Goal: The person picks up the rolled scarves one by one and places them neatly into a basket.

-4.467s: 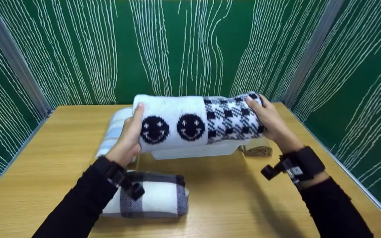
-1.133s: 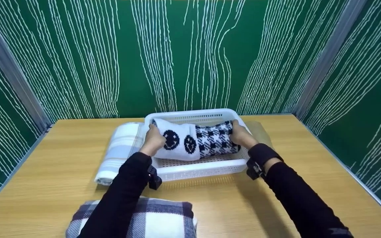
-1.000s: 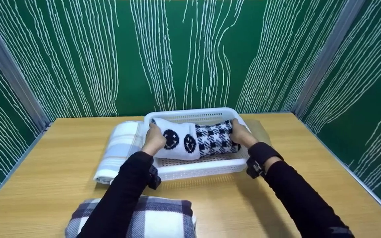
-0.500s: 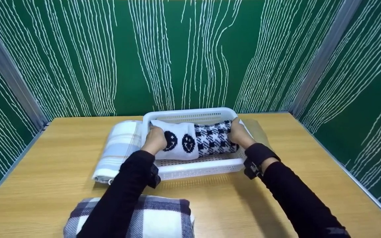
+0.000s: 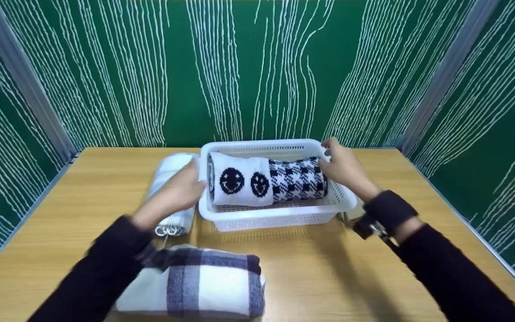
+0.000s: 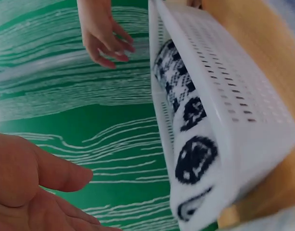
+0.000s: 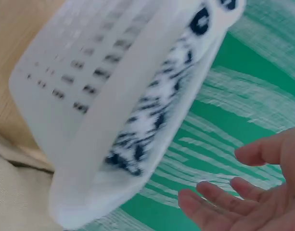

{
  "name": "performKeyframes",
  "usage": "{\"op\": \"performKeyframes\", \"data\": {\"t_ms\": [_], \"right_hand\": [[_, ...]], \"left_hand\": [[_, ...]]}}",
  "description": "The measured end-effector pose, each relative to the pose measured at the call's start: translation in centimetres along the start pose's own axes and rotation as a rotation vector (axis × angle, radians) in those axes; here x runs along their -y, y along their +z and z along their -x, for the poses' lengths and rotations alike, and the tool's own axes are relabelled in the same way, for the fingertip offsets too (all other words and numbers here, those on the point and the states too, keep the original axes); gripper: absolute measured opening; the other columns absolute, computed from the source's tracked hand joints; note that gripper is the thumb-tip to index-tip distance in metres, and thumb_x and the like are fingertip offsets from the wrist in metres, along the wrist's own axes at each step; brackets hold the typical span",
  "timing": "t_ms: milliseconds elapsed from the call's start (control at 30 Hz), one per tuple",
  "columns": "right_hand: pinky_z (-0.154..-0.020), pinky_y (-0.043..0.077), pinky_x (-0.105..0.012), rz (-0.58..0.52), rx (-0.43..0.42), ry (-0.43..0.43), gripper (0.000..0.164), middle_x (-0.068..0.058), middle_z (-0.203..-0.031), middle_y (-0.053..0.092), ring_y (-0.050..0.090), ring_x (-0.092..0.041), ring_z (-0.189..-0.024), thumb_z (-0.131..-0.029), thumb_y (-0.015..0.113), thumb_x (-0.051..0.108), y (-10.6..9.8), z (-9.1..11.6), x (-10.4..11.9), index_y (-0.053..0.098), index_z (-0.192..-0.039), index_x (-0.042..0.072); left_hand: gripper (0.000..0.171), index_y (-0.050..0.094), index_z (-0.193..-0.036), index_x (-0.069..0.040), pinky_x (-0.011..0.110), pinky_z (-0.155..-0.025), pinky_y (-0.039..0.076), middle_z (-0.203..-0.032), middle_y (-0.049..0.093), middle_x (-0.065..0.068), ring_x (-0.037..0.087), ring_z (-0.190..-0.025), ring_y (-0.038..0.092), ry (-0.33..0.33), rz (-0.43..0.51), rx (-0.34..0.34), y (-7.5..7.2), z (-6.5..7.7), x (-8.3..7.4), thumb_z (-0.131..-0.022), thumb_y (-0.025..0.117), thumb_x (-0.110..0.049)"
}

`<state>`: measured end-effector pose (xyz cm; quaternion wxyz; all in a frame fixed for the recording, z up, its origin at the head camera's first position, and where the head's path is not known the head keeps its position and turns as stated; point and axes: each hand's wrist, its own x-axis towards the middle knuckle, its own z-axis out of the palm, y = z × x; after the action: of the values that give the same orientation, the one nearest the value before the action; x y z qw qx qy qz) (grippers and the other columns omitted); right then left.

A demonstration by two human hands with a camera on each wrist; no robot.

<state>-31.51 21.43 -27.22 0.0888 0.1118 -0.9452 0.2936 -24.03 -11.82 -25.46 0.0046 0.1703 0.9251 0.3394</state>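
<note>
A rolled knit blanket [image 5: 244, 181], white with black smiley faces at one end and black-and-white houndstooth at the other, lies in a white plastic basket [image 5: 280, 217]. Beside the basket's left rim, my left hand [image 5: 175, 192] is blurred in the head view; in the left wrist view that left hand [image 6: 36, 187] has its thumb and fingers extended and holds nothing. Over the basket's right end hovers my right hand [image 5: 344, 165]. The right wrist view shows the right hand [image 7: 253, 192] with loosely bent, spread fingers, apart from the basket [image 7: 109, 91].
Left of the basket lies a rolled pale blue-and-white blanket [image 5: 179, 219], partly behind my left hand. A grey-and-white plaid blanket [image 5: 221, 286] sits at the front. Beige fabric [image 7: 22, 192] lies by the basket's right end. Green walls enclose the wooden table [image 5: 105, 192].
The smiley-face blanket went from being held in the air down into the basket. Both hands have since let go of it, the left moving out left, the right lifting out right.
</note>
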Motion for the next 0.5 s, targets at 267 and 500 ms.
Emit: {"op": "performKeyframes", "data": {"t_ms": [267,500], "right_hand": [[-0.066,0.05,-0.029,-0.246,-0.083,-0.194,0.026,-0.016,-0.091,0.06,0.058,-0.025,-0.08,-0.081,0.055,-0.002,0.4,6.1,2.0,0.048,-0.106,-0.003],[-0.068,0.05,-0.031,-0.502,0.152,-0.146,0.021,-0.017,-0.09,0.059,0.057,-0.021,-0.079,-0.084,0.049,-0.003,2.4,11.1,2.5,0.048,-0.106,-0.004]], "left_hand": [[0.07,0.001,-0.136,0.01,0.051,-0.101,0.013,-0.139,0.009,0.031,0.042,-0.126,0.013,-0.147,0.066,0.013,-1.6,8.4,4.7,-0.092,0.041,-0.028],[0.092,-0.006,-0.131,0.016,0.055,-0.099,0.007,-0.135,-0.001,0.037,0.048,-0.124,0.002,-0.391,0.04,0.092,-1.5,12.5,9.6,-0.088,0.031,-0.056]]}}
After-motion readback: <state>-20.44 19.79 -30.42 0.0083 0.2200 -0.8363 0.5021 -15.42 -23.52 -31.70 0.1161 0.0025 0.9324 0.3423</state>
